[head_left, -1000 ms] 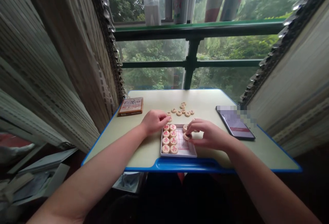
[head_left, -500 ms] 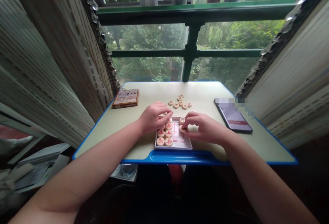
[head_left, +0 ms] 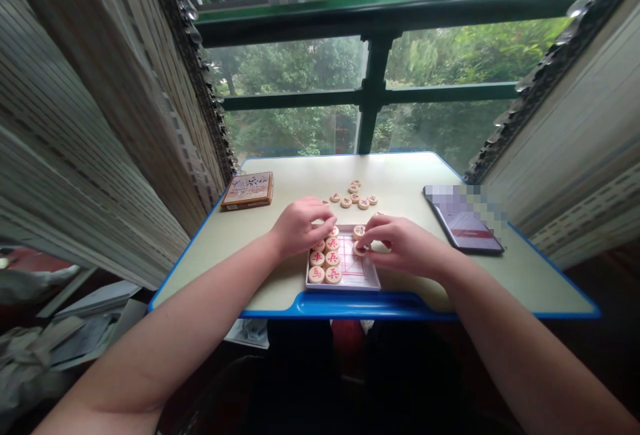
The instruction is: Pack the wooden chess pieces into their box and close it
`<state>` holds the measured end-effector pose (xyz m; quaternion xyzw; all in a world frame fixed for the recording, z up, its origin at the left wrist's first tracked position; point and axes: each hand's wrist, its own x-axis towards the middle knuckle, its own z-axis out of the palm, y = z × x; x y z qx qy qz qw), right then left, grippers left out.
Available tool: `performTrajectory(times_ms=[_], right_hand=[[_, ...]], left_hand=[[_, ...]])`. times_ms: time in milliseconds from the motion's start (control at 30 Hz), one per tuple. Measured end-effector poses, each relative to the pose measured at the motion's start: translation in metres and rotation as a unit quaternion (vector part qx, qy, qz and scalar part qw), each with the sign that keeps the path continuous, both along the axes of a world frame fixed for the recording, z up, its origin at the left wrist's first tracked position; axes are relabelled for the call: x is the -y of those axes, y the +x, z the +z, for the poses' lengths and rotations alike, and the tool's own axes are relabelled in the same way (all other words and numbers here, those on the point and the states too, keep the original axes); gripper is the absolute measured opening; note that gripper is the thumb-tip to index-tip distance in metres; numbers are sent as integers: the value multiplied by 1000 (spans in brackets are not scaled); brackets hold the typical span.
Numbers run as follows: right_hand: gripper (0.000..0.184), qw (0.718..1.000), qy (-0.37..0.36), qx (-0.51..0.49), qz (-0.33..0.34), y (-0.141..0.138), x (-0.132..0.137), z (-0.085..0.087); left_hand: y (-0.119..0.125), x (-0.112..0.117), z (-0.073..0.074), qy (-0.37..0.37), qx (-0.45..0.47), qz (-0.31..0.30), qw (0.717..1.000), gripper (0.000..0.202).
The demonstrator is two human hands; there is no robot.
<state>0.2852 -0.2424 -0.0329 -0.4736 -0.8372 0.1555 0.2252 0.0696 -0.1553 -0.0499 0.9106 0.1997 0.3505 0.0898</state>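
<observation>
A shallow white box lies at the near side of the table. Red-marked Chinese chess pieces fill two columns along its left side, faces up. My left hand is closed over the box's far left corner, thumb and fingertips together; whatever they grip is hidden. At the box's right side, the fingertips of my right hand are closed on a Chinese chess piece, low in the box. Just beyond that one sits a dark-marked piece. Several loose dark-marked pieces lie past the box.
A flat brown cardboard box rests at the table's left. To the right lies a phone. The table has a blue rim and stands against a green-framed window, with curtains on both sides.
My view has shifted a little, so the table sits slightly further right. Both hands keep nearly the same places at the box, the right fingers still on the same piece.
</observation>
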Motion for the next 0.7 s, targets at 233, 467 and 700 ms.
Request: performTrajectory(times_ms=[233, 467, 700], right_hand=[[12, 1000, -3, -15, -27, 0, 0, 3], [13, 998, -30, 6, -56, -9, 2, 3], [14, 998, -47, 8, -39, -9, -1, -3]], left_hand=[[-2, -5, -1, 62, 5, -2, 998, 21], [-7, -14, -4, 74, -6, 40, 996, 25], [-8, -16, -5, 83, -40, 49, 995, 29]])
